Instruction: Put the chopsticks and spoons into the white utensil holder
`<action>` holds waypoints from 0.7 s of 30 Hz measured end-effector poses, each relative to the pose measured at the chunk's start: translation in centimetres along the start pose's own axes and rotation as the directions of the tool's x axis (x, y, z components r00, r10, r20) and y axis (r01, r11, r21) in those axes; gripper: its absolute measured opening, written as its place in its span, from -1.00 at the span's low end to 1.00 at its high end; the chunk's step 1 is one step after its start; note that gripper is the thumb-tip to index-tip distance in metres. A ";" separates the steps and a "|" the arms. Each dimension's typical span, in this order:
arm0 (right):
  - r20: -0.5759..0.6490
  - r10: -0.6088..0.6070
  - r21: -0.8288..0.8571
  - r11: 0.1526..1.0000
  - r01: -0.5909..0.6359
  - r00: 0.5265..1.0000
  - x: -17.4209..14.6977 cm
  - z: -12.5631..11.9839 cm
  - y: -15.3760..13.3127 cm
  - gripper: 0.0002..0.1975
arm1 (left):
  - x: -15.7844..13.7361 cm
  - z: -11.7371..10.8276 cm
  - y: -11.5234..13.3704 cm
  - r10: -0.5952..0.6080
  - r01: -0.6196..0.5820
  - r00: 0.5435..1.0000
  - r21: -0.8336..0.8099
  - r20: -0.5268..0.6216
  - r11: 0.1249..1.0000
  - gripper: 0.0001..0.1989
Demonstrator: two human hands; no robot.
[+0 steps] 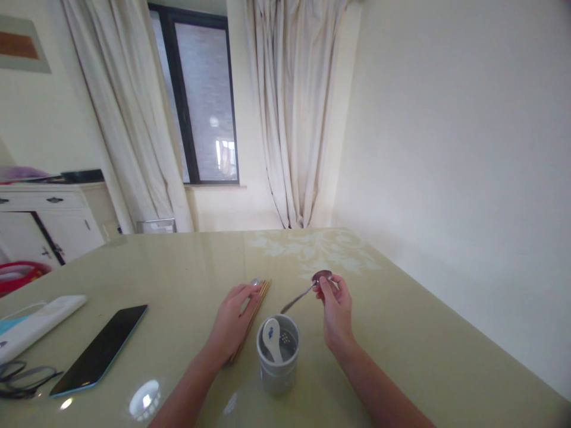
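Observation:
My right hand (338, 315) pinches a metal spoon (297, 299) near its bowl. The spoon's handle slants down and left, with its tip just above the far rim of a grey ceramic holder (279, 377). A white ceramic spoon (271, 339) with a blue mark leans inside that holder, whose bottom shows small holes. Left of the holder, my left hand (234, 321) is closed over a bundle of wooden chopsticks (255, 316) lying on the table. A small shiny metal piece (255, 282) shows by its fingertips; most of it is hidden.
The pale green glossy table (423, 351) meets a white wall on the right. On the left lie a dark-screened phone (102, 345), a white power strip (44, 324) and a black cable (27, 377). Beyond are a white cabinet (66, 217), a red basin (22, 274), curtains and a window.

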State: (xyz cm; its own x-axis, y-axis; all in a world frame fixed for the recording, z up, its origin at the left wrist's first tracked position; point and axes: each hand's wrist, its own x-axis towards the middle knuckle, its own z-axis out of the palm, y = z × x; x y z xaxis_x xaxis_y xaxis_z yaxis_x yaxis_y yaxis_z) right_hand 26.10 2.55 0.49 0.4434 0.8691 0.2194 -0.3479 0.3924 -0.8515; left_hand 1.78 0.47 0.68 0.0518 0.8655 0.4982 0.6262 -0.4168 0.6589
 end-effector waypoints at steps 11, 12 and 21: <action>0.287 0.072 -0.026 0.997 -0.067 0.955 -2.6 1.6 0.6 -0.52 | -0.6 0.4 1.8 0.015 0.031 0.983 -0.252 0.181 0.967 -0.55; 0.309 0.077 -0.030 0.997 -0.071 0.948 -2.7 1.6 0.7 -0.52 | -0.6 0.3 2.0 0.017 0.024 0.986 -0.237 0.168 0.971 -0.58; 0.559 0.041 -0.262 0.956 0.129 0.828 -3.4 0.4 0.0 -0.53 | 0.9 -1.6 -3.3 -0.280 0.280 0.960 0.144 -0.025 0.949 -0.61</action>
State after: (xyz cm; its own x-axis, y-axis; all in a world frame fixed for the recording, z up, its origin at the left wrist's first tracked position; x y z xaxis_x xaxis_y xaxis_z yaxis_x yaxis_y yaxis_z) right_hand 24.23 -0.32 -0.03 -0.1086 0.9043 0.4128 -0.0587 0.4087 -0.9108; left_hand -1.50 2.15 -0.13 -0.1445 0.9404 0.3078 0.7207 -0.1131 0.6839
